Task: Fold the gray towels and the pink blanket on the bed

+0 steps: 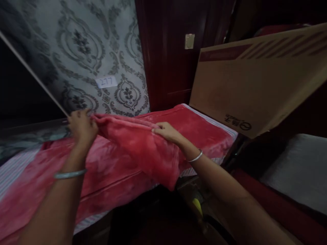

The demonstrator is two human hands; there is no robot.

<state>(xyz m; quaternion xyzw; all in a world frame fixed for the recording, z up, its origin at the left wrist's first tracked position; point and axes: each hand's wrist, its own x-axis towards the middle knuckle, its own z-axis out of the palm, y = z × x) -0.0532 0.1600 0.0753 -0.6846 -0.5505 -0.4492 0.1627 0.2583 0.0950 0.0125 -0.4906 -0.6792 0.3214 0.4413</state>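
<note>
A piece of red plush cloth (143,146) is stretched between my two hands, its upper edge raised and its lower part hanging down at the front. My left hand (83,126) is closed at the left end of that edge, fingers partly hidden behind the hand. At the right end, my right hand (166,131) pinches the same edge between thumb and fingers. Beneath lies more red plush fabric (201,127), spread over a long narrow surface with a striped cover (19,166). Whether the raised cloth is joined to the fabric below, I cannot tell.
A large cardboard box (245,85) leans at the back right, by a dark red door (171,51). Patterned wallpaper (84,44) with a label reading 277 (106,81) is behind. A grey-topped object (298,170) and a yellow item (197,206) are lower right.
</note>
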